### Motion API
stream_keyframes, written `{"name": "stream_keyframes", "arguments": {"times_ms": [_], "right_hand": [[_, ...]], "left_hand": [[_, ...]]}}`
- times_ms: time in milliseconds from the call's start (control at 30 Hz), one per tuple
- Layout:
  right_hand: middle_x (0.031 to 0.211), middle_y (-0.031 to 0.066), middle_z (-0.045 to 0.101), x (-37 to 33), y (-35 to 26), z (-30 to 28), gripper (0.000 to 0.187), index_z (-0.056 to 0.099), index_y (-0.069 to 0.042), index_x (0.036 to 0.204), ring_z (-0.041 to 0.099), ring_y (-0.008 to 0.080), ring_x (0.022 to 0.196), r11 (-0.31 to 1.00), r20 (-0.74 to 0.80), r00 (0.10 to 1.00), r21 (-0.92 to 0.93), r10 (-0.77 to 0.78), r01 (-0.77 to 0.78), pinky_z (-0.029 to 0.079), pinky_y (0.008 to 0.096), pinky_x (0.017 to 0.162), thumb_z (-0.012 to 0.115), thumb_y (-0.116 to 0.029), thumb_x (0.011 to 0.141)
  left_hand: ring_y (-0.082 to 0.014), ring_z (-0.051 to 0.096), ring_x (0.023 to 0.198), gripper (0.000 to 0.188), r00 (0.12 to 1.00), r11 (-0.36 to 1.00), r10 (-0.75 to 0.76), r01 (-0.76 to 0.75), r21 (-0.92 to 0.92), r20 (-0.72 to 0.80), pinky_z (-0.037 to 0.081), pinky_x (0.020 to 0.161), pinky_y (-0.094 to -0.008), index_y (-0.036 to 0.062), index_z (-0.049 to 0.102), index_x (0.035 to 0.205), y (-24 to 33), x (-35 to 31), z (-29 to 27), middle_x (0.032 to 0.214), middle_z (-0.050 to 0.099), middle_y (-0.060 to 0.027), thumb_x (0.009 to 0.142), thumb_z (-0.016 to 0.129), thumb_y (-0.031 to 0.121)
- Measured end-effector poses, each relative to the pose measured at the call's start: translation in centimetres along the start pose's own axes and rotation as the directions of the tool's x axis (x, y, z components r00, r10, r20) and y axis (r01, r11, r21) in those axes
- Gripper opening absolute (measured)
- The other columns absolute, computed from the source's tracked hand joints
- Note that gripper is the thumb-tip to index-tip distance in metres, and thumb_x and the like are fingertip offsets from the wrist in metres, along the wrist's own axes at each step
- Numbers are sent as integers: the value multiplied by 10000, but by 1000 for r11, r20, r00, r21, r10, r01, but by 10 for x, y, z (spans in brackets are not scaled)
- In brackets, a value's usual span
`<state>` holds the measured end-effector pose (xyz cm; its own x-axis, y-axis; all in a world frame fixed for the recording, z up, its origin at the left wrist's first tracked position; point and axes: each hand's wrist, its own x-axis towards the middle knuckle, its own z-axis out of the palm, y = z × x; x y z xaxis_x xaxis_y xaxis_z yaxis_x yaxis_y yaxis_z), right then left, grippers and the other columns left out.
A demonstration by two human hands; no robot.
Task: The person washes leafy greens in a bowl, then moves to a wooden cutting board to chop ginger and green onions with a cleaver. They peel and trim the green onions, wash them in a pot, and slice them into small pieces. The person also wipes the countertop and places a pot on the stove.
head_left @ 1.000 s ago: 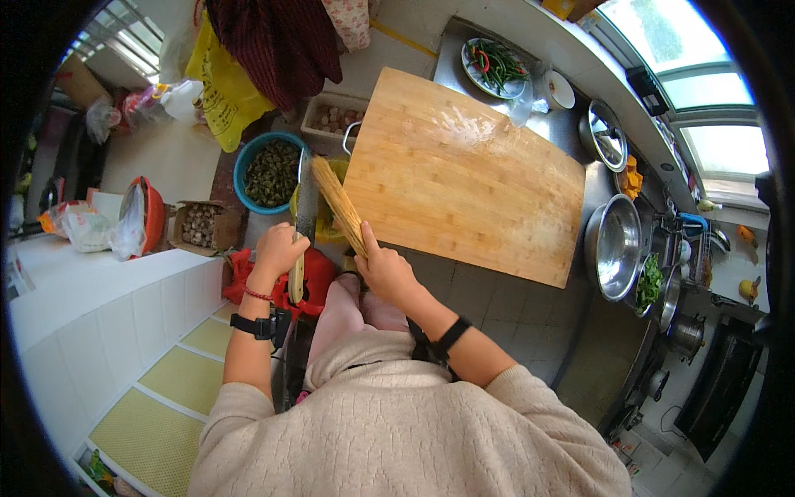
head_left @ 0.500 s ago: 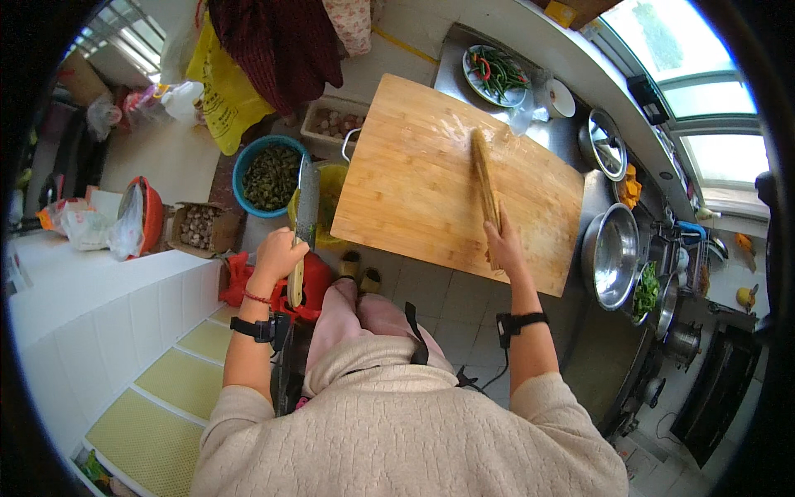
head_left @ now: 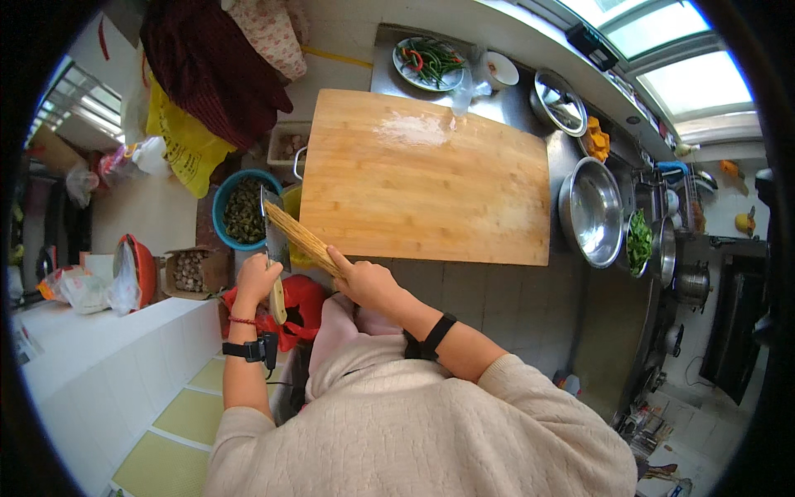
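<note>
Board [head_left: 422, 190] straight ahead, blue tub [head_left: 218, 214] off its left side — knife [head_left: 278, 300] near the tub, handle gripped in my left hand [head_left: 257, 280] — and brush [head_left: 302, 236] clutched in my right hand [head_left: 367, 282], its tips up by the blade.

Could read no words, numbers or signs clearly anywhere. Made out only a patch of small dark marks, resembling print, on the yellow plastic bag [head_left: 184, 149] at the upper left; found them too small, creased and blurred to decipher.
</note>
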<state>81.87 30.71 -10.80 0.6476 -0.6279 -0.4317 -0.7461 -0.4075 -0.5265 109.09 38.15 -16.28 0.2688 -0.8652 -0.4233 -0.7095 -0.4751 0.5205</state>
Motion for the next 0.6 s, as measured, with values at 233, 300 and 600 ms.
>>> {"name": "stream_keyframes", "arguments": {"times_ms": [233, 300, 600], "right_hand": [[872, 259, 670, -8, 9, -10, 707, 247, -176, 1521, 658, 436, 817, 999, -1, 1000, 52, 11, -11, 521, 529, 710, 574, -343, 918], [883, 263, 666, -15, 17, -2, 749, 205, -172, 1536, 647, 454, 811, 993, 18, 1000, 121, 1, -4, 523, 517, 713, 595, -283, 906], [1051, 249, 647, 14, 49, 109, 783, 197, -206, 1550, 645, 418, 923, 968, 154, 967, 178, -203, 175, 528, 490, 796, 626, -302, 901]], "left_hand": [[-416, 591, 716, 454, 1000, 994, -6, 8, -107, 20, 445, 643, -464, -80, 568, 758, -24, 0, 0, 772, 572, -295, 799, 605, 370], [-305, 592, 645, 403, 994, 950, -37, 66, -305, 101, 443, 622, -425, -67, 579, 767, -30, -2, 1, 712, 579, -223, 812, 621, 332], [-123, 560, 650, 230, 928, 650, -170, 358, -670, 332, 449, 579, -292, -10, 619, 840, -71, 2, 40, 748, 600, -16, 906, 593, 209]]}}
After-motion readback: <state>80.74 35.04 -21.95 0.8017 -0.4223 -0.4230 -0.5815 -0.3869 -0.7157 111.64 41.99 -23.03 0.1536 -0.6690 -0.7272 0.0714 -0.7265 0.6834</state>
